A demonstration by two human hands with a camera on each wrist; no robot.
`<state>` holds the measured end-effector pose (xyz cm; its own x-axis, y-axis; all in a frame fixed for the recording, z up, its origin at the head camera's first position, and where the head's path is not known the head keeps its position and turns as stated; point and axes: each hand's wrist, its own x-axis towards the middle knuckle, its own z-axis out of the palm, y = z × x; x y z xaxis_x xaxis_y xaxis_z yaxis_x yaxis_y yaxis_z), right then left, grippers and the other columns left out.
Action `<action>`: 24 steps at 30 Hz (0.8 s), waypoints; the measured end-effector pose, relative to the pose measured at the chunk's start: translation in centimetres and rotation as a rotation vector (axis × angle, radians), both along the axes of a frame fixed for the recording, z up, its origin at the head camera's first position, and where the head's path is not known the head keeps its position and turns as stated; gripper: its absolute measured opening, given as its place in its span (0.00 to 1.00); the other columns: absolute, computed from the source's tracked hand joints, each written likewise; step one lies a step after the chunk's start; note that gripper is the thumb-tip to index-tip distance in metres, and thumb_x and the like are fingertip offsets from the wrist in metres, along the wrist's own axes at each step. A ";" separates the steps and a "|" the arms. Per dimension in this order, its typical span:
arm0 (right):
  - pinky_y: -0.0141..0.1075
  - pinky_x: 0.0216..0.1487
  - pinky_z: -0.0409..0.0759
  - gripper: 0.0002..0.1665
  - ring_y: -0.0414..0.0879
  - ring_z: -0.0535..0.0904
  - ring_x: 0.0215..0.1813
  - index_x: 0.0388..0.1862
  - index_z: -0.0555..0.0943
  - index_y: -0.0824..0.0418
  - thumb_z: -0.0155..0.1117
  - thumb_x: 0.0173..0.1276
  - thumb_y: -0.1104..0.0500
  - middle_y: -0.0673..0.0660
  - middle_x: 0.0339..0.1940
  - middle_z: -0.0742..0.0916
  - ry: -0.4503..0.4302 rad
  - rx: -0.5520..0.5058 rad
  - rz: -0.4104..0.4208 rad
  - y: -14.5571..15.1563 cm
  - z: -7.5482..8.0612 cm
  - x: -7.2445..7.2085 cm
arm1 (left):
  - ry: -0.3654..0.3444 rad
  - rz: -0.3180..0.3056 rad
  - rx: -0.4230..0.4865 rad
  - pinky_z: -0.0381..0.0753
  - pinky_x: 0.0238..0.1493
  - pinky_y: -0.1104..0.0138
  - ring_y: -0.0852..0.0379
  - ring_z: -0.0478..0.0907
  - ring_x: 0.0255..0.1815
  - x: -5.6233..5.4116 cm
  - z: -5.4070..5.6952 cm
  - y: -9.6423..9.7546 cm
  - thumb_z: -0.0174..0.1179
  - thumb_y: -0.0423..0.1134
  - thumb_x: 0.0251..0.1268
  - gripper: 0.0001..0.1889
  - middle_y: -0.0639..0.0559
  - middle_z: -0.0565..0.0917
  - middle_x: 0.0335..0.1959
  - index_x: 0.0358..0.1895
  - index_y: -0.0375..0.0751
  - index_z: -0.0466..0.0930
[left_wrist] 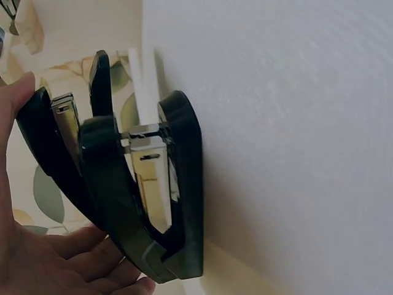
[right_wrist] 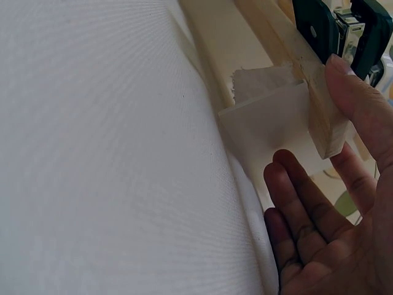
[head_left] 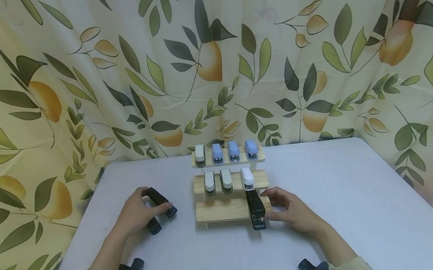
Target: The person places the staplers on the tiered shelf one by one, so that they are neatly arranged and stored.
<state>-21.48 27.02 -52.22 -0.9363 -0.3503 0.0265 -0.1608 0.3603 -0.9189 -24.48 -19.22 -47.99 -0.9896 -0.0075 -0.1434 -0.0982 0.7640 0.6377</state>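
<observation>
In the head view my left hand (head_left: 136,214) holds a black stapler (head_left: 163,202), thumb at its front end and fingers at its back. A second black stapler (left_wrist: 184,203) lies on the white table just under that hand, its jaws apart in the left wrist view. My right hand (head_left: 290,210) is at the right end of the lowest wooden shelf (head_left: 221,210). Its thumb touches the board end beside a black stapler (head_left: 256,209) that overhangs the front edge; the other fingers (right_wrist: 307,209) stay loosely bent below and behind the board.
White-grey staplers (head_left: 210,182) stand on the middle shelf, one white stapler (head_left: 247,178) at its right. Blue staplers (head_left: 234,150) and a white-grey stapler (head_left: 199,155) line the top shelf. A patterned curtain (head_left: 210,66) hangs behind the table (head_left: 363,190).
</observation>
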 end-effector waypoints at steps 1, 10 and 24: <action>0.34 0.65 0.78 0.33 0.56 0.80 0.64 0.65 0.77 0.53 0.79 0.62 0.55 0.58 0.65 0.82 0.001 0.001 0.000 0.0 0.0 0.0 | 0.003 -0.001 0.001 0.66 0.72 0.35 0.30 0.63 0.77 0.0 0.1 0.0 0.70 0.77 0.47 0.64 0.30 0.68 0.76 0.78 0.34 0.58; 0.35 0.65 0.78 0.33 0.56 0.80 0.64 0.65 0.77 0.53 0.80 0.62 0.54 0.58 0.65 0.82 0.001 0.008 -0.007 -0.1 0.2 0.1 | 0.048 -0.011 0.038 0.64 0.75 0.36 0.32 0.61 0.80 0.5 0.8 0.5 0.71 0.77 0.45 0.65 0.34 0.66 0.79 0.79 0.36 0.58; 0.33 0.64 0.78 0.33 0.51 0.81 0.62 0.64 0.77 0.54 0.80 0.62 0.56 0.58 0.65 0.82 0.018 -0.018 0.004 0.0 0.0 0.1 | 0.061 0.015 0.158 0.83 0.58 0.47 0.37 0.80 0.66 1.3 2.1 1.7 0.76 0.70 0.47 0.62 0.33 0.76 0.70 0.79 0.38 0.56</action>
<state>-21.36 26.99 -52.23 -0.9340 -0.3537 0.0499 -0.1793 0.3434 -0.9219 -23.22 -17.57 -45.89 -0.9965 -0.0041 -0.0840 -0.0663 0.6523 0.7551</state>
